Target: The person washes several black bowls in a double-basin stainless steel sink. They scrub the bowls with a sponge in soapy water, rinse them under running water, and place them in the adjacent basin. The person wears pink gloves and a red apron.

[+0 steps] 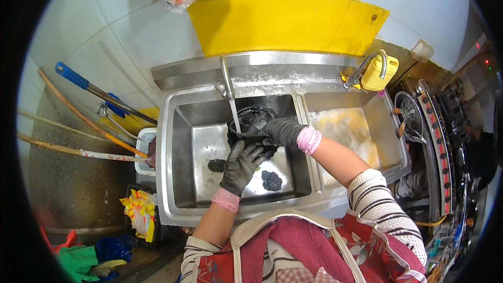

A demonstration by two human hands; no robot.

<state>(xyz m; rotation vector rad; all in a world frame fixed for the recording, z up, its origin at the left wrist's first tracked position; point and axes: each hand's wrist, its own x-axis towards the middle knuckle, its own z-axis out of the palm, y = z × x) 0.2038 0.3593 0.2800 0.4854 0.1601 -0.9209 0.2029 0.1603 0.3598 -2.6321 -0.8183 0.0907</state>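
A rounded black vessel [253,120], glossy and wet, is tilted in the left basin of a steel double sink [181,141]. Water from the faucet [225,74] runs into it. My right hand [283,131], in a black glove with a pink cuff, grips its right rim. From the front, my left hand [243,165], gloved the same way, holds its near side with the fingers up along it. A dark scrubbing pad [272,181] lies on the basin floor to the right of my left hand. Another dark clump [216,165] lies left of that hand, its kind unclear.
Cloudy, yellowish water [346,129] stands in the right basin. A yellow jug [379,71] sits behind it, beside a second faucet [365,67]. Long handles [106,98] lean left over a white bucket [144,165]. A stove [436,153] stands at right.
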